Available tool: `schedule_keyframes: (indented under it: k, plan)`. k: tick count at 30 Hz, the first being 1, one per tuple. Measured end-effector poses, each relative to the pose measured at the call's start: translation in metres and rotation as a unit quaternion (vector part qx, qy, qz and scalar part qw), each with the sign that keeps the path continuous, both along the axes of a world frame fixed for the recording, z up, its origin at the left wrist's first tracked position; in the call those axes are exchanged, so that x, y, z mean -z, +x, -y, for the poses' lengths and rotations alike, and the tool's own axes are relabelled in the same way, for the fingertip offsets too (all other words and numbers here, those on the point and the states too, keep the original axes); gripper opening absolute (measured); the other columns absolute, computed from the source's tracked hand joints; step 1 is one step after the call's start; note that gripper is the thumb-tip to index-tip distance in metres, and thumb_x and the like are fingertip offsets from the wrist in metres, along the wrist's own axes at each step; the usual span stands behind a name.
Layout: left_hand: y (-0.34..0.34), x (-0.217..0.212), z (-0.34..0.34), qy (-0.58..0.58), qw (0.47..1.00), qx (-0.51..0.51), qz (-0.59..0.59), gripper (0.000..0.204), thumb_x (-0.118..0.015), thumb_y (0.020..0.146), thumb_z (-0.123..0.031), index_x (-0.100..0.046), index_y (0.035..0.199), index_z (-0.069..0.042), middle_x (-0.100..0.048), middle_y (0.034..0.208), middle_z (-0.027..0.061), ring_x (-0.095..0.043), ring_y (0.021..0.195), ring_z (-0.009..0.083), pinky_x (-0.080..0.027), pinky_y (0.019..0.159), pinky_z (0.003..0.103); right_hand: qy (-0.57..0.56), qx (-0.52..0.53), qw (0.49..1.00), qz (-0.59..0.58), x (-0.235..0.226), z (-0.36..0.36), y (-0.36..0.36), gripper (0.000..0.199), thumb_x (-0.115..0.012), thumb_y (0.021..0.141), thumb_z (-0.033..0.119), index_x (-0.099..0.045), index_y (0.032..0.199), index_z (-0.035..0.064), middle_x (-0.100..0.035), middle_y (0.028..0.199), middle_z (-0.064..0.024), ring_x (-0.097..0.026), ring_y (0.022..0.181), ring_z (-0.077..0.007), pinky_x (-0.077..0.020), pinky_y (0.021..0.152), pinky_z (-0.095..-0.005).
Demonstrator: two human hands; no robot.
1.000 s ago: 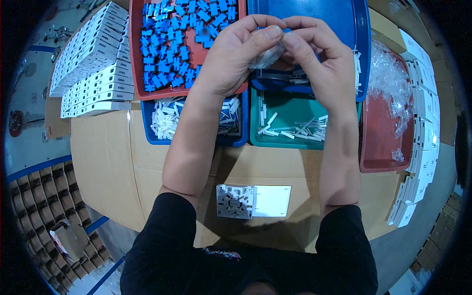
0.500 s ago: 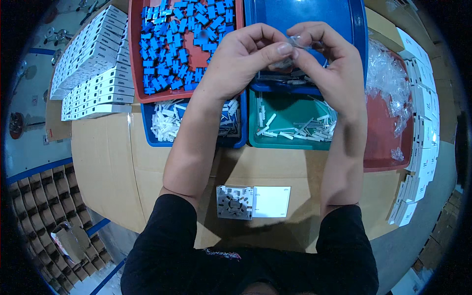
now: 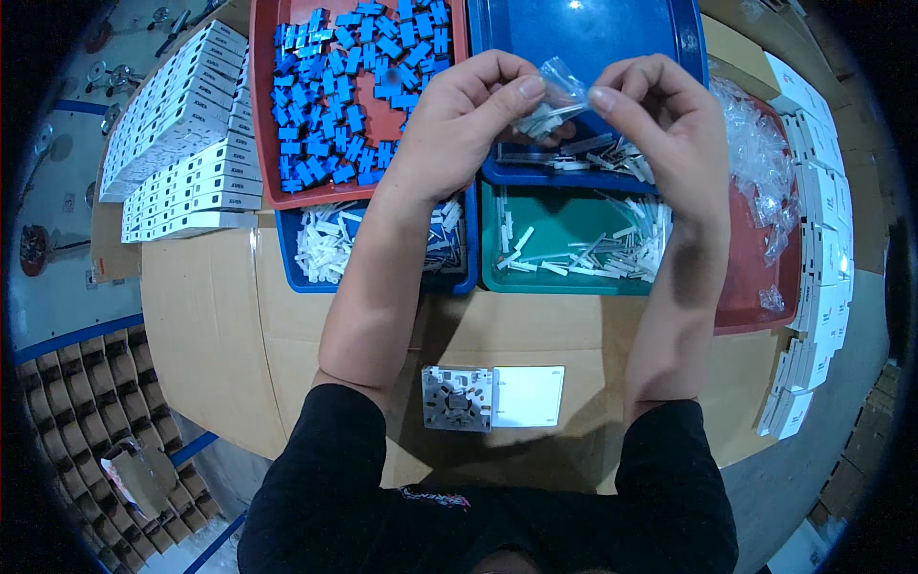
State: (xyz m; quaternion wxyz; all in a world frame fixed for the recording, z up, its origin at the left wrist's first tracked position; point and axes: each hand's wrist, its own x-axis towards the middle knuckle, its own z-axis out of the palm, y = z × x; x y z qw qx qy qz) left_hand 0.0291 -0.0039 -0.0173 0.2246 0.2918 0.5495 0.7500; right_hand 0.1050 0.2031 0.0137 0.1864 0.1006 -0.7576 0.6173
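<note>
Above the blue trays, a small clear plastic bag [image 3: 564,84] with pale little pieces in its lower part is stretched between my two hands. My left hand [image 3: 464,115] pinches it between thumb and forefinger on one side. On the other side, the thumb and fingers of my right hand [image 3: 674,124] close on its edge. Below my forearms, a flat white plastic case [image 3: 459,397] lies opened out on the cardboard, its white lid [image 3: 528,396] folded out to the right and its moulded inner side facing up.
A red tray [image 3: 397,120] of blue plastic parts, a large blue tray [image 3: 583,29], a smaller blue bin [image 3: 378,285] and a green bin [image 3: 535,279] of slim sleeves stand ahead. Clear bags fill a red tray [image 3: 755,249] at right. White boxes [image 3: 182,134] are stacked left; more line the right.
My hands have moved slightly apart, with the right one shifting right. The bag now shows spread between them, where earlier the fingers mostly covered it.
</note>
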Motion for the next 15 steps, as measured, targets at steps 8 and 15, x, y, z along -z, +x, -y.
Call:
schedule_keyframes:
  k: [8,15]
  plan:
    - [0.003,-0.004,-0.002,0.022,0.999,-0.019,0.016,0.024,-0.059,0.103,-0.02,-0.06,0.112,0.002,-0.071,0.103,0.0123,-0.073,0.089,0.0198,-0.06,0.077,0.03,-0.005,-0.004,0.999,0.044,0.001,0.006,0.001,0.027,-0.075,0.087,0.007,-0.062,0.11,0.0026,-0.066,0.099,-0.0038,-0.063,0.094,-0.011,-0.0498,0.088,-0.0248]
    - [0.001,0.0,-0.003,0.021,0.999,-0.039,-0.006,0.026,-0.06,0.102,-0.022,-0.059,0.115,0.0,-0.068,0.105,0.0112,-0.07,0.094,0.0191,-0.063,0.082,0.036,-0.007,0.026,0.998,0.057,0.007,0.007,-0.003,0.027,-0.075,0.087,0.006,-0.063,0.11,0.0031,-0.066,0.097,-0.0033,-0.063,0.091,-0.0106,-0.0505,0.085,-0.0237]
